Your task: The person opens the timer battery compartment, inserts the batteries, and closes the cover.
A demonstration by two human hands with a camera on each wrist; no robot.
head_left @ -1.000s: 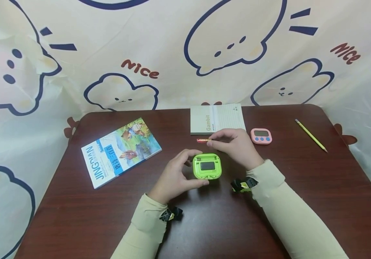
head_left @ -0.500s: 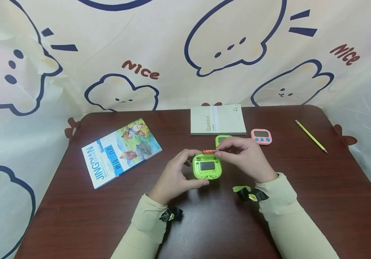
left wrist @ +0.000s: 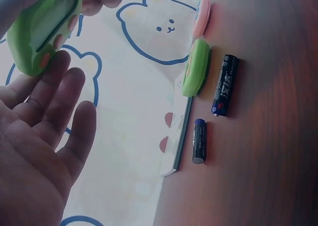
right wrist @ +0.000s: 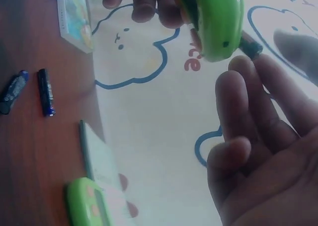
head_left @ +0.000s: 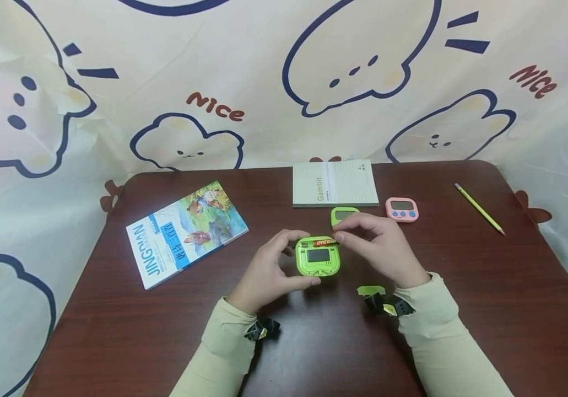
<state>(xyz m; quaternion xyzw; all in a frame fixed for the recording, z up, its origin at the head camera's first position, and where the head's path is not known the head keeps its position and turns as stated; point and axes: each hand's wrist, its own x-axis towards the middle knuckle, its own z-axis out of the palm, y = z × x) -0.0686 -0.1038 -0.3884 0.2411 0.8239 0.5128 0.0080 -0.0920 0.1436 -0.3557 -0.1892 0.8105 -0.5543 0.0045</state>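
My left hand (head_left: 271, 273) grips a green digital timer (head_left: 318, 268) between thumb and fingers, above the table. Its back faces the head camera, with an uncovered battery slot along the top. Orange buttons on its front show in the left wrist view. With thumb and index finger, my right hand (head_left: 380, 245) pinches the right end of a red battery (head_left: 324, 242), which lies along the slot. Only the dark end of that battery (right wrist: 252, 47) sticks out past the timer in the right wrist view. Two dark batteries (left wrist: 224, 86) lie apart on the table, hidden in the head view.
Behind my right hand lie a second green timer (head_left: 340, 214), a pink timer (head_left: 401, 210) and a notebook (head_left: 334, 184). A book (head_left: 187, 234) lies left, a pencil (head_left: 479, 209) far right. A flat green piece (head_left: 371, 290) sits near my right wrist.
My right hand has brought the red battery from behind the timer toward me and down onto its slot. The second green timer has come into sight. My left hand has stayed still.
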